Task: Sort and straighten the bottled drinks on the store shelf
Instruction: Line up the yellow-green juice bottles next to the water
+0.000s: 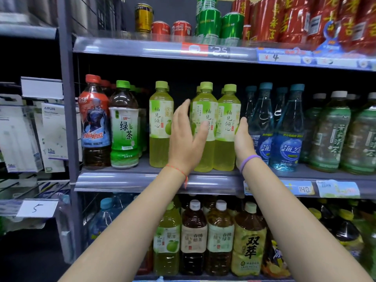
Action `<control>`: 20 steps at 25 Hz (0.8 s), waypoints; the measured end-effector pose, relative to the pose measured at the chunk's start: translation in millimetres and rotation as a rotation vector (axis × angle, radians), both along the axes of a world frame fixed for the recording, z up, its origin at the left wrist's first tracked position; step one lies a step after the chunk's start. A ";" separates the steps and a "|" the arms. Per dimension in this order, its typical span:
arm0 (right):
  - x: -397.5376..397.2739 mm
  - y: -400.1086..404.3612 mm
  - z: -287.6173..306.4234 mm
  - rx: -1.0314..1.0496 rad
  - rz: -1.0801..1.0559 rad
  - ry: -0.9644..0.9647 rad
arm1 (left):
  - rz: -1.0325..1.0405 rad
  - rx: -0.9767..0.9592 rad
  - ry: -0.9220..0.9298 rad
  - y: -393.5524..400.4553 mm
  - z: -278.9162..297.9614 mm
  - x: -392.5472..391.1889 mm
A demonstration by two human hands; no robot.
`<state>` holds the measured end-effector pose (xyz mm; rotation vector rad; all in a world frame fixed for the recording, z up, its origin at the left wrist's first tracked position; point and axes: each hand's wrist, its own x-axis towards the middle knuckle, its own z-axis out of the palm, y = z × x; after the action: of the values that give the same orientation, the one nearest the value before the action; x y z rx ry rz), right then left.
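Fingers of both hands, left [186,139] and right [244,139], spread flat, bracketing two pomelo bottles [215,127] near shelf [130,178] front edge, probably touching; third stands apart, unaligned.

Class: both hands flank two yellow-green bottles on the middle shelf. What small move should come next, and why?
Probably slide the pair of yellow-green bottles left, pressed between the left hand and right hand, because a gap separates them from the matching bottle.
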<state>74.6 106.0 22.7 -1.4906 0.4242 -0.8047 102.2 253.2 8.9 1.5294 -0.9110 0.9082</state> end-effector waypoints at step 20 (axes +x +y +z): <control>8.2 -9.3 -4.9 0.083 0.330 -0.110 | -0.558 0.017 0.707 -13.3 5.7 37.4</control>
<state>82.8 96.6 17.9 -1.3850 0.1222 -0.5957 139.6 239.9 14.6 1.3526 -0.7465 -0.0550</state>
